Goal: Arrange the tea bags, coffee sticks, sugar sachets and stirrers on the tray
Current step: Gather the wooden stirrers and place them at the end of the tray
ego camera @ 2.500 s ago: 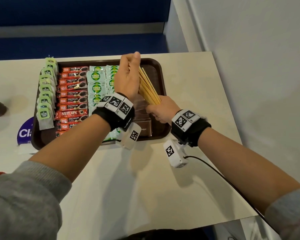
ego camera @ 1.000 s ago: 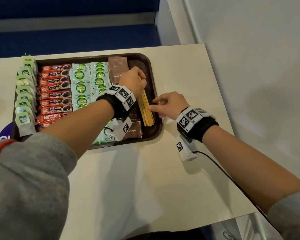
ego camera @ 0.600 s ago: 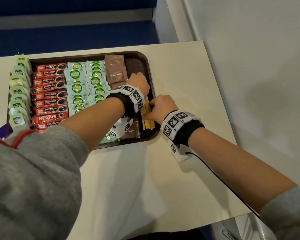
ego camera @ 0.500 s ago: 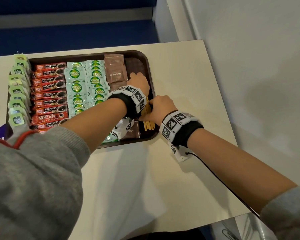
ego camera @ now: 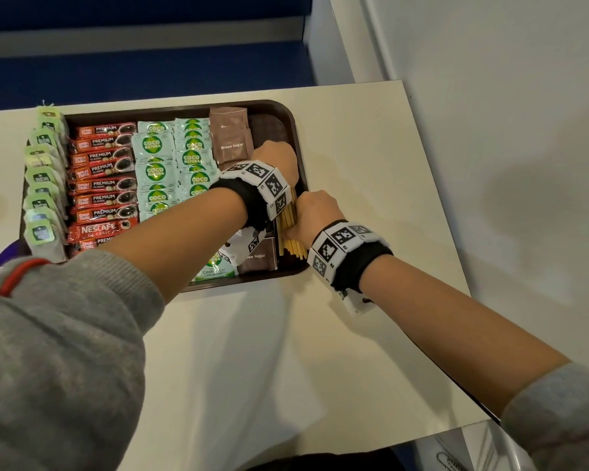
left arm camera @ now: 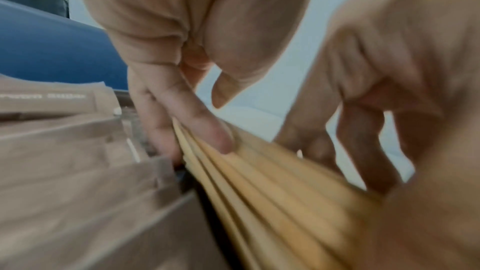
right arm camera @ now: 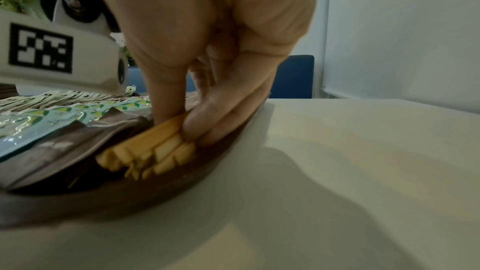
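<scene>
A pale table [ego camera: 354, 137] is taking up most of the head view, with a white wall beside it and a blue bench behind it. A brown tray [ego camera: 295, 127] is sitting on the table, and it is holding neat rows. The green tea bags [ego camera: 43, 198] are lining the left edge, the red coffee sticks [ego camera: 104, 183] are lying next to them, then the pale green sugar sachets [ego camera: 155, 171] are sitting in two columns, and the brown sugar packets [ego camera: 230, 144] are coming after those. The wooden stirrers [ego camera: 288, 215] are lying in a bunch along the right side of the tray, just beside the brown packets. The left hand [ego camera: 276, 158] is reaching over the far part of the bunch, and its straight fingers [left arm camera: 207, 128] are pressing down on top of the sticks (the thumb is held up and not touching them). The right hand [ego camera: 315, 212] is at the near end of the bunch, and its thumb and fingers [right arm camera: 207, 122] are pinching the sticks from both sides close to their ends. Both wrists are wearing black bands with black and white square tags, and grey sleeves are pushed up on both arms
</scene>
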Tool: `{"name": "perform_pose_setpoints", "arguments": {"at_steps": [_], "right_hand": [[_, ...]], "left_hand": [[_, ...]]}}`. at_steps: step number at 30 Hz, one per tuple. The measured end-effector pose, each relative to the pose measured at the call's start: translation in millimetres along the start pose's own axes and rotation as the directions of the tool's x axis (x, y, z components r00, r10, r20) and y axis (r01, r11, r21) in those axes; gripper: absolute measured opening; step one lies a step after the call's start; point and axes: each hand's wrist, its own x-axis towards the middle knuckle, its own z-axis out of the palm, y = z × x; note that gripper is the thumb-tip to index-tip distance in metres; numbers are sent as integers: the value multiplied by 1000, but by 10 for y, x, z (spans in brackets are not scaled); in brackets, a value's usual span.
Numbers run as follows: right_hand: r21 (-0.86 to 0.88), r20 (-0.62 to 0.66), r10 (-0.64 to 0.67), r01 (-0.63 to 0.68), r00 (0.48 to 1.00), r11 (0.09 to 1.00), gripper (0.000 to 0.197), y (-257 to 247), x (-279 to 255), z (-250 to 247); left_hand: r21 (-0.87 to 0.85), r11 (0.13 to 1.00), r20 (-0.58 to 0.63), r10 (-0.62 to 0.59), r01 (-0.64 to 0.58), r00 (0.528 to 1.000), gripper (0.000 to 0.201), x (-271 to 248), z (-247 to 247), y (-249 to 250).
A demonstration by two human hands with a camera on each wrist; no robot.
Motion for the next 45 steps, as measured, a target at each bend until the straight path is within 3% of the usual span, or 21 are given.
{"name": "perform_pose_setpoints", "arguments": {"at_steps": [4,12,17,21,27,32,39,45], "right_hand": [[28,6,13,-13,1000,1000,34,8,-8,1],[53,7,0,0,1000,999,43,59,-45,-6],[45,-19,-10,11,1000,999,45,59,-36,-23],[42,-38,-6,8,999,999,33,58,-17,-15],[38,-50,-22,24,998,999,38,77,-15,-12],[47,-57,-22,25,998,999,45,89,-8,-3],[41,-56,-17,19,998,999,40,100,2,4],[36,-56,-34,36,998,999,47,106,-21,-7]], "left_hand": [[78,996,57,29,-34,998,20,-44,-134,-60],[122,992,31,36,-39,999,22,-43,-157,-153],[114,993,36,19,-23,999,12,-42,-146,-156],[84,996,41,-2,-2,999,26,-29,-85,-174],[95,994,38,45,-49,998,16,102,-93,-196],[174,970,103,153,-170,983,38,213,-44,-164],[145,980,68,127,-136,990,29,210,-14,-214],[258,949,133,153,-183,979,44,220,-66,-123]]}}
